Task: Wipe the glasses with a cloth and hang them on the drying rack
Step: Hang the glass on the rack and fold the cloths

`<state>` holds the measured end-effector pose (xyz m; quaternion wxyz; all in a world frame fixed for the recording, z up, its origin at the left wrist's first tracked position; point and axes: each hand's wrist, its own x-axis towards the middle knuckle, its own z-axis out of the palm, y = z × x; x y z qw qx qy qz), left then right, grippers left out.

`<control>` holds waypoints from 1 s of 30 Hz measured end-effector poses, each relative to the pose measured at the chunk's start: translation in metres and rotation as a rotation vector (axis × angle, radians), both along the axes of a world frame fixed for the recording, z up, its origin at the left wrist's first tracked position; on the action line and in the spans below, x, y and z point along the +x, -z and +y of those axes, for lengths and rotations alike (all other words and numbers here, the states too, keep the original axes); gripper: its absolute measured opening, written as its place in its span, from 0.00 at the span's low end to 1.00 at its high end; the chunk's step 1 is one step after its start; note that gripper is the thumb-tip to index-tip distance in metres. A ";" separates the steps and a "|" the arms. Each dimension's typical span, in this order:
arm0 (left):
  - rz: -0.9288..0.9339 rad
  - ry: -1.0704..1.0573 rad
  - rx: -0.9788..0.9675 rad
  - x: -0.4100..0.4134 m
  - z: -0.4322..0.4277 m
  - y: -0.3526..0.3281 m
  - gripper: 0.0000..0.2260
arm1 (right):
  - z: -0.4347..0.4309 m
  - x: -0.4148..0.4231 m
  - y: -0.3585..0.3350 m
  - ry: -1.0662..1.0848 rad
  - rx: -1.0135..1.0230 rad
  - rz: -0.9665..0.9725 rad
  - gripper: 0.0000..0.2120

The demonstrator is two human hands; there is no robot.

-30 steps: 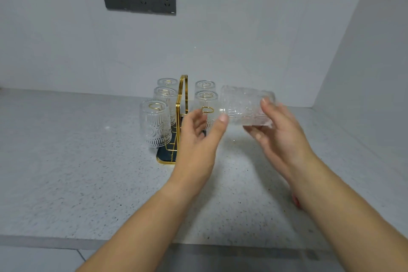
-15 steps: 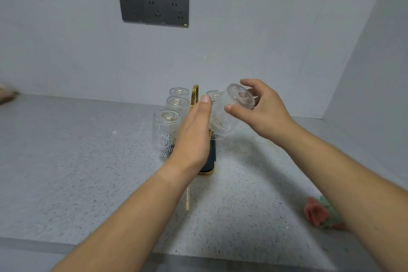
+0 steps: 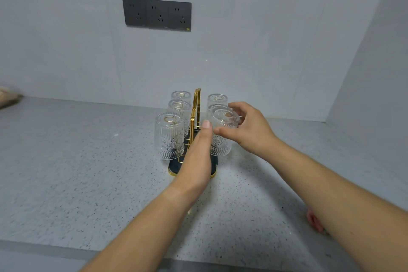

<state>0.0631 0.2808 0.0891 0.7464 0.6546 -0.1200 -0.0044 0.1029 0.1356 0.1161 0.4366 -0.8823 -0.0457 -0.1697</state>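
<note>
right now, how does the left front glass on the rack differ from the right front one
The left front glass hangs with no hand on it; the right front glass is gripped near its base by the right hand. The left front glass is in full view; the right front glass is partly covered by the flat left hand. Both are clear, patterned, upside down, at the front of the rack.

glossy ribbed glass [image 3: 221, 142] in the right hand [image 3: 249, 131]; shiny gold metal rack [image 3: 196, 104] behind the left hand [image 3: 196, 157]; matt speckled stone counter [image 3: 88, 172] under both; soft pink cloth [image 3: 314, 221] by the right forearm.
</note>
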 end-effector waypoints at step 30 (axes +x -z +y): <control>0.079 0.012 -0.030 -0.011 0.003 0.020 0.36 | 0.006 0.007 0.027 0.002 -0.056 -0.002 0.43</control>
